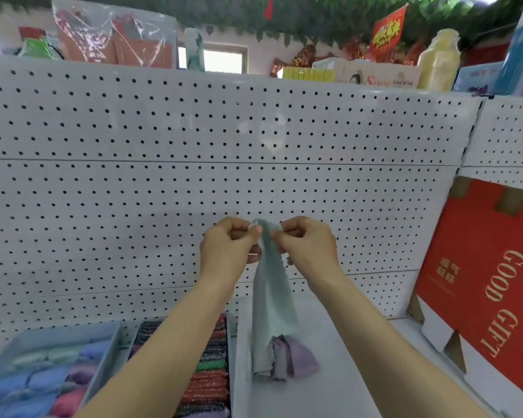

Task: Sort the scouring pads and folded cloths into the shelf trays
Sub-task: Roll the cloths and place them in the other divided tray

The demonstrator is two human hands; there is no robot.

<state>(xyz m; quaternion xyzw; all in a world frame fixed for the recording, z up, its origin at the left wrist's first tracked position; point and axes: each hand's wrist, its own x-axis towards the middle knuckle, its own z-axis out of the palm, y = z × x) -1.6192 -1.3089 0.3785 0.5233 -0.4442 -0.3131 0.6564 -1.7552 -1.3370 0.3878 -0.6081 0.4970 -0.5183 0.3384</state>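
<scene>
Both hands are holding up a pale green cloth (271, 291) in front of the white pegboard (133, 191). The left hand (227, 245) and the right hand (308, 242) are raised close together, and each is pinching the cloth's top edge, with the fingers (252, 233) curled tight around the bunched fabric. The cloth is hanging straight down between the two forearms as a long, narrow, soft-looking strip, gathered at the top and widening a little toward its lower end. It is hanging unfolded, with lengthwise creases running down it.

Its lower end is reaching down to a small heap lying on the white shelf (360, 357): a grey cloth (264, 363) with a wavy stitched edge, and a lilac cloth (299, 357) lying crumpled just beside it on the right. Whether the green cloth is touching them is not clear.

To the left, a pale tray (107, 354) is holding folded cloths (37, 378) in blue, pink and light green, blurred at this edge of the view. Next to it, partly behind the left forearm, scouring pads (212, 372) are lying stacked in rows of red, green and dark glittery stripes. At the far right a red box (489, 282) with gold lettering is leaning on the shelf.
</scene>
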